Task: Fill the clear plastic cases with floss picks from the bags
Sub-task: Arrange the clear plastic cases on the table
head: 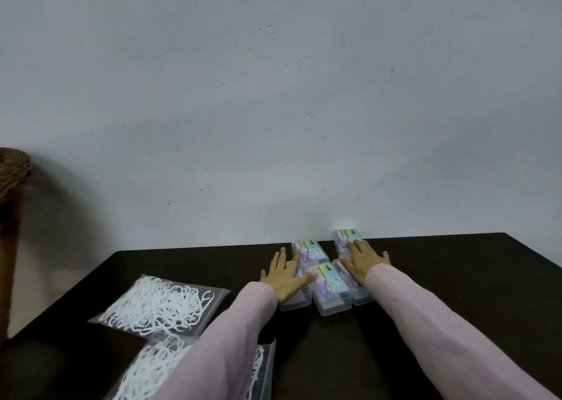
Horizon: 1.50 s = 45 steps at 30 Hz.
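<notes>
On the dark table (425, 278), left hand (286, 275) and right hand (363, 263) lie flat, fingers spread, on clear cases (327, 287).

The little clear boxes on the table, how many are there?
5 that I can see: two at the back by the wall, one in front in the middle, and one partly under each hand. More may be hidden.
</notes>
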{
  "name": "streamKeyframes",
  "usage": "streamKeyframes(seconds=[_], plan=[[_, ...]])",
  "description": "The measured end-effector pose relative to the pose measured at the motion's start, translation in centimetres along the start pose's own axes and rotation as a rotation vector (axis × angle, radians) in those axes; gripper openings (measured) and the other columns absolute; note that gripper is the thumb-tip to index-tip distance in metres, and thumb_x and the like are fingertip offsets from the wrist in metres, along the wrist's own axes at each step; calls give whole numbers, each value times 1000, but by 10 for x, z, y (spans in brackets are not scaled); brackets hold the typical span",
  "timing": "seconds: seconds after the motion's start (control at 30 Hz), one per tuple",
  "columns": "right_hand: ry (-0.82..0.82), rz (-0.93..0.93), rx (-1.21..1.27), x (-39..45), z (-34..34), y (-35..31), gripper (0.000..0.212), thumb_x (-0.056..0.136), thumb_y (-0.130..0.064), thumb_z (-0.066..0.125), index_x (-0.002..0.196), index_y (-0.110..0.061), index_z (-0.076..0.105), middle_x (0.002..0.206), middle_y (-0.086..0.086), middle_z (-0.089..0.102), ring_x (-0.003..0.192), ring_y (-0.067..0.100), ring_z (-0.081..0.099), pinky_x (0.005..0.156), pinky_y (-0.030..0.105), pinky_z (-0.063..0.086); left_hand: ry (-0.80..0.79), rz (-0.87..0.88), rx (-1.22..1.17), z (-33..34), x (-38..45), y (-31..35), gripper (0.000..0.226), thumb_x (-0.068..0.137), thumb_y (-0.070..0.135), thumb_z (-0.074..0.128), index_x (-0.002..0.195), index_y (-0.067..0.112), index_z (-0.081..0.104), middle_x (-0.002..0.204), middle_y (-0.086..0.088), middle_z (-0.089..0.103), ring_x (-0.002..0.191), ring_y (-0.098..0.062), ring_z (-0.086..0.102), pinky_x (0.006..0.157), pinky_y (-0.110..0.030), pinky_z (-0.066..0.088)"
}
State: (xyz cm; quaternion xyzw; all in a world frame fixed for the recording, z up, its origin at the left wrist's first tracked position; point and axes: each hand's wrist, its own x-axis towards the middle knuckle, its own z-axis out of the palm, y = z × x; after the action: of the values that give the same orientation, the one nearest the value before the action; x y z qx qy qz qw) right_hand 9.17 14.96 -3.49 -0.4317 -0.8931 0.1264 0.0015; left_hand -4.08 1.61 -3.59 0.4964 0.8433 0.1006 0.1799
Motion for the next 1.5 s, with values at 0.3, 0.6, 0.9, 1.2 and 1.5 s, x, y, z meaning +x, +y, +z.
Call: streamKeyframes(seconds=[0.3,0.6,0.9,1.2,1.5], plan=[[129,-165,74,-2,0,-1,35,96,-26,40,132,-24,39,140,0,38,132,16,35,116,48,12,-3,-1,54,-1,7,0,88,87,68,38,150,29,-9,158,-7,-16,145,-25,-14,113,-54,-6],[-17,-247,-80,-2,5,-7,58,99,-35,27,148,-26,-1,157,1,0,144,21,-1,115,54,2,49,56,25,4,5,0,76,90,63,36,149,37,-3,158,-3,-15,145,-23,-15,112,-55,-9],[2,-319,-165,-5,7,-6,49,99,-42,16,146,-35,5,156,-2,-7,144,20,0,116,42,1,48,110,91,7,11,0,69,95,58,30,150,32,0,159,4,-11,146,-19,-11,115,-51,-2],[-15,-299,-152,-19,3,10,48,101,-34,16,148,-28,6,157,0,1,144,14,-1,116,37,-1,38,146,156,14,12,21,66,97,55,25,151,27,-1,159,4,-9,145,-14,-11,113,-53,-9],[33,-183,-22,-45,-9,72,43,101,-23,23,144,-25,23,155,0,12,143,16,10,116,37,5,29,248,190,42,6,91,64,100,51,22,151,22,-2,159,1,-8,146,-14,-9,113,-52,-8]])
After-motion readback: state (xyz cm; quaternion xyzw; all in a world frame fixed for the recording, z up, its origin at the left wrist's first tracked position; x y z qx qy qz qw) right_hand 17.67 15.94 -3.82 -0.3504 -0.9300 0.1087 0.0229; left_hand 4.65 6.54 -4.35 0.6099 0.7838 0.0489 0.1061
